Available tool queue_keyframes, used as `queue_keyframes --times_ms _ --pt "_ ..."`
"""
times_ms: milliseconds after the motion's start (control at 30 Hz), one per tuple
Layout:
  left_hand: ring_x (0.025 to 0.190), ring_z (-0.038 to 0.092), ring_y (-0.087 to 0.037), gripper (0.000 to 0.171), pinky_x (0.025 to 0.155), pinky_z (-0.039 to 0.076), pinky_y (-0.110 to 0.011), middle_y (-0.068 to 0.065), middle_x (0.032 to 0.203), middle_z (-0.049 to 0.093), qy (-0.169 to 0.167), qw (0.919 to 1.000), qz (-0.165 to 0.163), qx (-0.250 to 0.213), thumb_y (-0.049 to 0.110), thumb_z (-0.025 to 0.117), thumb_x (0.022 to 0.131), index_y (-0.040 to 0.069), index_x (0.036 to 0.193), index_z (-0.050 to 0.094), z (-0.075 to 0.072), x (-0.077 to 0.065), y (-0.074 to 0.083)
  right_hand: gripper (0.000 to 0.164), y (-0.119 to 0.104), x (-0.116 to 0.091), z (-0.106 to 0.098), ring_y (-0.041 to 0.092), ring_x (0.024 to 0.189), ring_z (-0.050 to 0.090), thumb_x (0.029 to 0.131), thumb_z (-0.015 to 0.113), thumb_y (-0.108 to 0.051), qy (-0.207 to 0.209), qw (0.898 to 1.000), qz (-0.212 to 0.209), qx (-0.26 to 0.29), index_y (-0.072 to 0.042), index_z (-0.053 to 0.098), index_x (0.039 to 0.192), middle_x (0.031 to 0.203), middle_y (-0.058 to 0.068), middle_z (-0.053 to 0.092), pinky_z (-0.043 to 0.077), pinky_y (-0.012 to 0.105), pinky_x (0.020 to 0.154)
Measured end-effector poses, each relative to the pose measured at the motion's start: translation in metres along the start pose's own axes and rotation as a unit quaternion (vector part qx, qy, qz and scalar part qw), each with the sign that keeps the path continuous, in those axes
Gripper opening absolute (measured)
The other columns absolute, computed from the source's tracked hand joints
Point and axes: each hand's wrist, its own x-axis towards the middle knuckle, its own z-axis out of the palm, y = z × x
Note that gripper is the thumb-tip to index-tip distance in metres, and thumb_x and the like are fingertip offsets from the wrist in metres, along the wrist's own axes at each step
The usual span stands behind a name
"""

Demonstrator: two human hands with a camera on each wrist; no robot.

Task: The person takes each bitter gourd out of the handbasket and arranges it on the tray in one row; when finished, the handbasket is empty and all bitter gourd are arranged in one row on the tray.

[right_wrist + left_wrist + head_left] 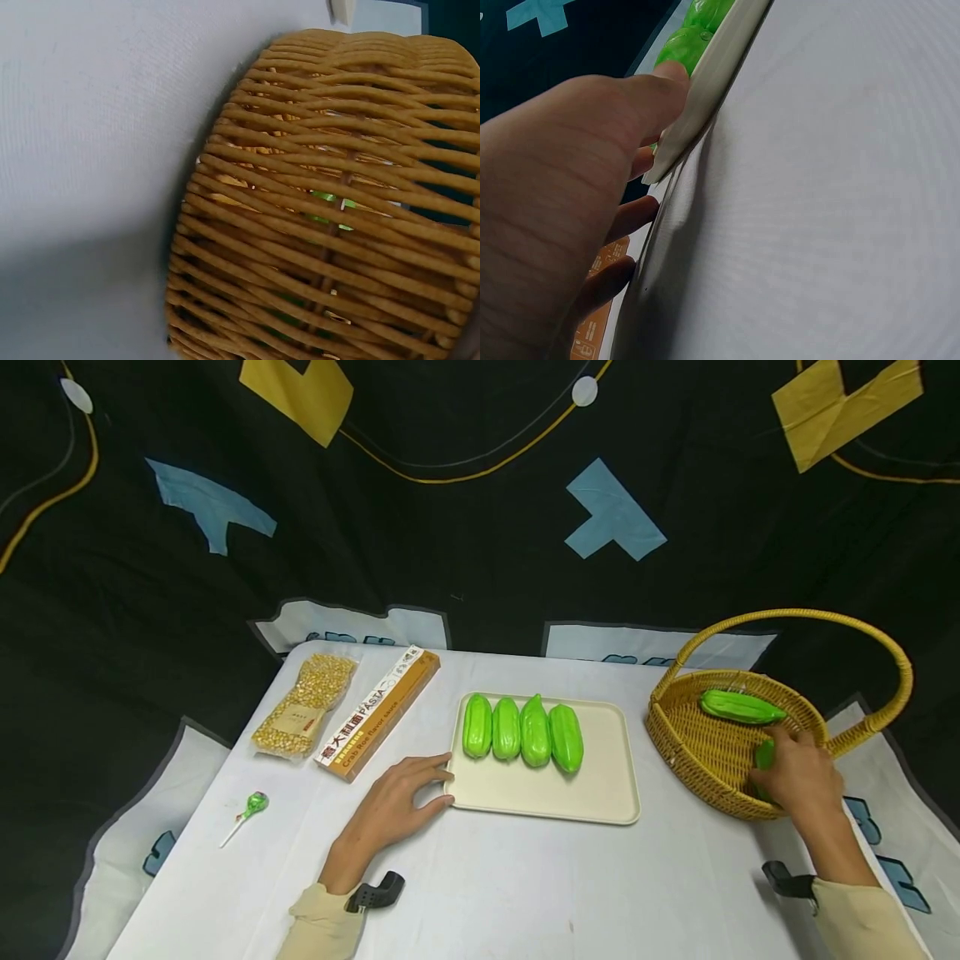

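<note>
Several glossy green ridged gourds lie side by side along the back of a cream tray. At the tray's left edge rests my left hand, its thumb on the rim and its fingers spread loosely. Inside the wicker basket my right hand grips another green gourd, which it partly covers. One more gourd lies at the back of the basket. The basket's woven side fills much of the right wrist view, so the right fingers are hidden there.
A bag of corn kernels and a pasta box lie at the back left. Nearer the left edge is a green lollipop. The basket's tall handle arches above it. A dark patterned cloth hangs behind the table.
</note>
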Motion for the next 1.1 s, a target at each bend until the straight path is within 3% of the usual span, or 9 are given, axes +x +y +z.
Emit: queue_keyframes --times_ms 167,567,933,1100 --pt "0.137 0.062 -0.023 0.033 0.117 0.050 -0.048 0.004 0.155 0.062 -0.001 1.0000 0.001 0.000 0.036 0.083 0.097 0.020 0.125 0.079 0.000 0.000 0.000 0.077 0.001 -0.002 0.003 0.072 0.114 0.045 0.083 0.083 -0.015 0.011 1.000 -0.003 0.017 0.012 0.044 0.144 0.134 0.048 0.039 0.048 0.084 0.086" --pt "0.137 0.063 -0.025 0.032 0.116 0.051 -0.050 0.003 0.154 0.063 0.000 1.0000 0.001 0.001 0.036 0.083 0.097 0.020 0.124 0.079 0.001 0.000 0.000 0.077 0.003 -0.003 0.001 0.070 0.112 0.049 0.083 0.085 -0.017 0.005 1.000 -0.014 0.016 0.011 0.045 0.142 0.133 0.048 0.041 0.051 0.081 0.079" --pt "0.138 0.062 -0.024 0.032 0.116 0.050 -0.050 0.004 0.155 0.062 0.003 1.0000 -0.002 0.006 0.037 0.084 0.096 0.022 0.124 0.079 0.001 -0.001 0.000 0.072 -0.007 -0.003 0.000 0.067 0.124 0.044 0.087 0.084 -0.010 0.062 0.995 -0.031 0.069 0.010 0.049 0.146 0.143 0.047 0.041 0.046 0.083 0.096" --pt "0.138 0.062 -0.024 0.032 0.116 0.051 -0.049 0.004 0.154 0.062 0.003 1.0000 0.001 0.006 0.036 0.083 0.097 0.021 0.124 0.079 0.001 -0.001 -0.001 0.070 -0.016 -0.005 -0.004 0.063 0.122 0.046 0.088 0.084 -0.013 0.093 0.989 -0.060 0.096 0.008 0.052 0.147 0.143 0.044 0.045 0.046 0.081 0.094"
